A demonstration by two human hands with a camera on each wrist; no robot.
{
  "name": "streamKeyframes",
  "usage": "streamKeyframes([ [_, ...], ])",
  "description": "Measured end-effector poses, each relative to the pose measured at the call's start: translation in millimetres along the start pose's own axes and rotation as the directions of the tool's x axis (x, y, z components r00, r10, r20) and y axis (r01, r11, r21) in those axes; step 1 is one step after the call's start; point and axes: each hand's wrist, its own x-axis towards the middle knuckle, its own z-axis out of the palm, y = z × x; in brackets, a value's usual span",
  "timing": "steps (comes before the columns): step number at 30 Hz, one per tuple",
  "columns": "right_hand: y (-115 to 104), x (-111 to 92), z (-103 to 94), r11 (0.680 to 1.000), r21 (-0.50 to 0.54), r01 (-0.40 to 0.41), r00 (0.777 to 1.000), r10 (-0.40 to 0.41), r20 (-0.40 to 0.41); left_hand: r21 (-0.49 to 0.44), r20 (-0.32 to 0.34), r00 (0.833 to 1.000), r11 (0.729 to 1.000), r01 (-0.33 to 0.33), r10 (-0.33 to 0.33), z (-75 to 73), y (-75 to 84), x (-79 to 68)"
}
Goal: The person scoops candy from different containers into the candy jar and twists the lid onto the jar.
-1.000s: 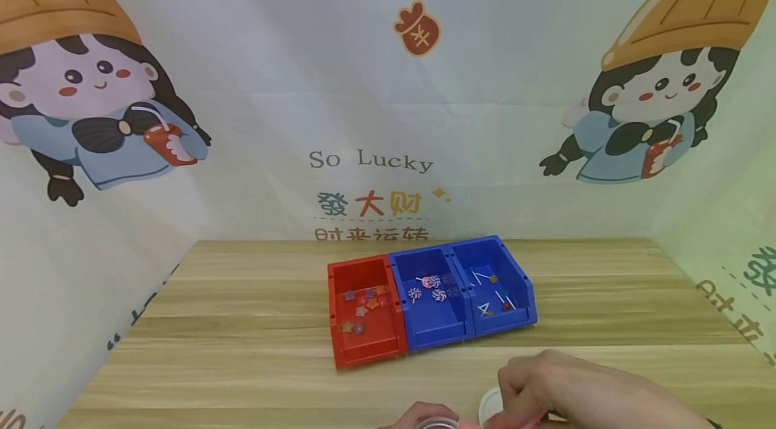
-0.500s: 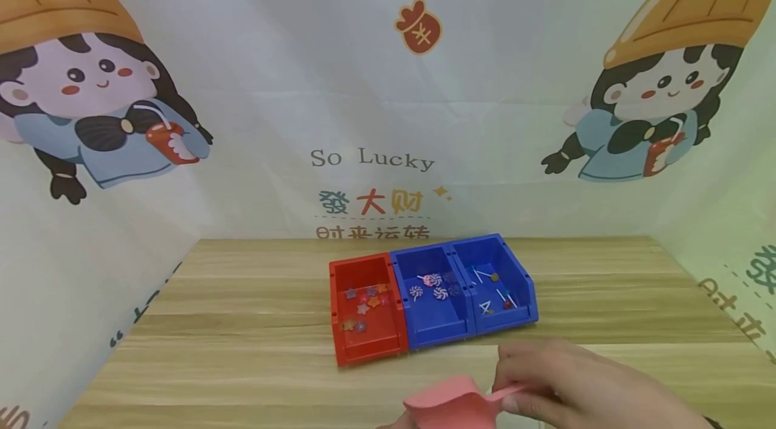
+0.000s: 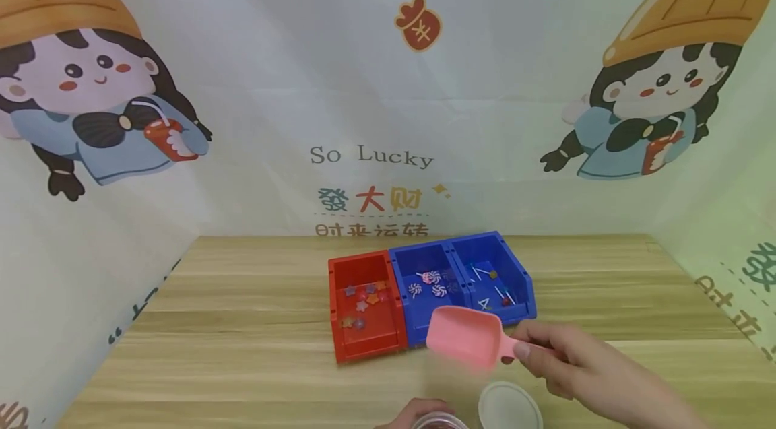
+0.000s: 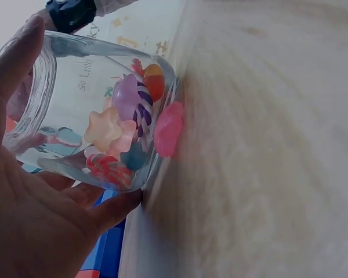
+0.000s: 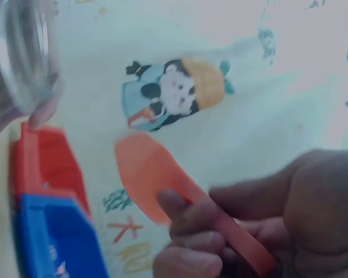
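Observation:
My right hand (image 3: 566, 355) pinches the handle of a pink scoop (image 3: 463, 335), held up in front of the bins; its bowl shows nothing inside. In the right wrist view the fingers curl around the scoop's handle (image 5: 243, 243). At the bottom edge of the head view, my left hand (image 3: 418, 410) is around a clear glass jar (image 3: 439, 421). Inside the jar, the left wrist view shows star-shaped candies (image 4: 102, 128), a purple candy (image 4: 125, 97) and striped twists (image 4: 110, 169). A pink candy (image 4: 169, 129) lies on the table beside the jar's base.
A round white lid (image 3: 509, 407) lies right of the jar. Behind stand a red bin (image 3: 371, 348) with star candies and two joined blue bins, the middle one (image 3: 418, 328) with swirl lollipops and the right one (image 3: 526, 308) with stick lollipops. A printed cloth hangs behind.
The scoop has risen from low by the jar, up and forward, its bowl turning into view. The right hand moved with it, uncovering the lid. My left hand stays at the jar.

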Motion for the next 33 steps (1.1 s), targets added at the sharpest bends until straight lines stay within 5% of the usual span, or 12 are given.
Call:
streamKeyframes([
  [3,15.0,4.6,-6.3,0.996,0.093,0.005,0.998,0.001,-0.055,-0.009,0.059,0.979,0.981,-0.195,0.195,-7.1,-4.1,-0.6],
  [7,35.0,13.6,-16.3,0.971,0.238,-0.037,0.99,0.068,-0.123,-0.079,0.13,0.905,0.914,-0.398,0.405,-12.4,-35.4,12.4],
  [10,51.5,22.3,-22.5,0.938,0.344,-0.051,0.986,0.102,-0.134,-0.058,0.126,0.907,0.916,-0.397,0.401,-11.4,-36.7,12.4],
  [14,67.6,35.7,-23.5,0.89,0.454,-0.046,0.982,0.123,-0.141,0.033,0.079,0.938,0.94,-0.34,0.336,-7.6,-23.4,4.4],
  [18,71.5,45.1,-17.7,0.885,0.462,-0.063,0.975,0.153,-0.161,0.041,0.092,0.924,0.926,-0.376,0.371,-6.8,-23.6,5.5],
  [21,71.7,49.1,-13.3,0.91,0.408,-0.074,0.969,0.163,-0.187,0.01,0.117,0.91,0.916,-0.401,0.397,-6.9,-22.5,7.4],
  [27,70.8,49.0,-2.1,0.978,0.113,-0.173,0.902,0.204,-0.382,0.016,0.096,0.981,0.985,-0.17,0.168,-5.3,-11.1,3.1],
  [30,69.9,43.7,7.4,0.969,-0.154,-0.195,0.843,0.086,-0.531,0.033,0.032,0.987,0.987,-0.159,0.158,-2.1,-8.4,0.3],
  [33,68.9,35.2,21.2,0.899,-0.403,-0.173,0.757,-0.14,-0.638,0.005,-0.057,0.969,0.97,-0.241,0.241,3.7,-40.3,3.3],
])
